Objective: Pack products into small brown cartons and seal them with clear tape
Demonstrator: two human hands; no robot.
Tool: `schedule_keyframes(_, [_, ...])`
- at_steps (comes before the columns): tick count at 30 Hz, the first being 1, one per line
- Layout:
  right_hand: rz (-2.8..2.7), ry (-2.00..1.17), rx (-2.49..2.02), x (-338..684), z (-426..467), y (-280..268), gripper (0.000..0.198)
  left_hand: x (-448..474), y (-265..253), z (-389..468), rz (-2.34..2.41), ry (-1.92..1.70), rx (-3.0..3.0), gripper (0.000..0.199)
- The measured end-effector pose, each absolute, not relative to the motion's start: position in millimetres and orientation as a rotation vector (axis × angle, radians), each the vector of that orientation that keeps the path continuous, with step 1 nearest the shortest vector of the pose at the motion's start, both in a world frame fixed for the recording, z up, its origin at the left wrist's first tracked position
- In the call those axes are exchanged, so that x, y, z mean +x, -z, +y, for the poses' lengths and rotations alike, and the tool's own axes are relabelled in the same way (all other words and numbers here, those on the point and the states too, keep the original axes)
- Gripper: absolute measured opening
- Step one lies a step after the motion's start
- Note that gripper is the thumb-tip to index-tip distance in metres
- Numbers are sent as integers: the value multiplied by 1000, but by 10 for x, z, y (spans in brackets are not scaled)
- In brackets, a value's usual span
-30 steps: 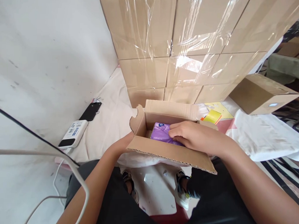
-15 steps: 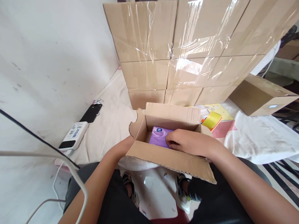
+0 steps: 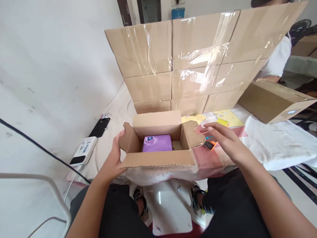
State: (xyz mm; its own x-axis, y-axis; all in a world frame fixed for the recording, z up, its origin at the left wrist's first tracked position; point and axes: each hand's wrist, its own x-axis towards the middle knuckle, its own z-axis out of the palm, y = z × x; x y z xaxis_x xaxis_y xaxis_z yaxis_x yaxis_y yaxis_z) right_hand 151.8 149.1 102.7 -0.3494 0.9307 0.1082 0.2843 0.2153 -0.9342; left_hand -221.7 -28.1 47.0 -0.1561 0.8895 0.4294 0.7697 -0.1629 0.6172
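Clock directions from the open carton, 12 pointing away from the wearer. Stack of brown cartons [image 3: 190,74]: three rows showing, clear film and tape across the front, at 12 to 1 o'clock. It stands on the cloth-covered tabletop [image 3: 268,146]. Closed carton [image 3: 273,102]: between 2 and 3, near the stack. Open carton [image 3: 160,159]: flaps folded outward, at the near edge.

Hands: left hand [image 3: 113,156] at 9, against the end flap, thumb by the front flap; whether it pinches the cardboard, cannot tell. Right hand [image 3: 228,141] at 3, fingers spread, nothing held, beside the opposite end flap; contact uncertain.

Purple packet [image 3: 158,143]: inside the open carton, lying nearer the 9 o'clock end. White device [image 3: 84,150]: 9 o'clock, cable attached. Black phone [image 3: 99,127]: about 10, just beyond it.
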Motion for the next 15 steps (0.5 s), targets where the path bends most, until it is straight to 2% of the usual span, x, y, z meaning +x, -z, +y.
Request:
schedule_keyframes(1, [-1795, -1243, -1089, 1505, 1480, -983, 45, -2205, -520, -310, 1922, -1217, 2004, 96])
schedule_keyframes(3, [-1935, -1344, -937, 1454, 1432, -953, 51, -2187, -576, -342, 1887, -1166, 2122, 89])
schedule_keyframes(7, [-2300, -1238, -763, 1360, 1368, -996, 51, -2169, -544, -291, 1796, -1099, 2196, 73])
schedule_keyframes(10, [-2390, -1107, -765, 1327, 1405, -1011, 49, -2120, -497, -186, 1810, -1309, 2075, 64])
schedule_keyframes(13, [-2403, -1051, -728, 1280, 1434, -990, 49, -2033, -469, -79, 1863, -1570, 1708, 48])
schedule_keyframes(15, [-2344, -1026, -712, 1213, 1435, -955, 49, -1986, -459, -15, 1818, -1687, 1502, 56])
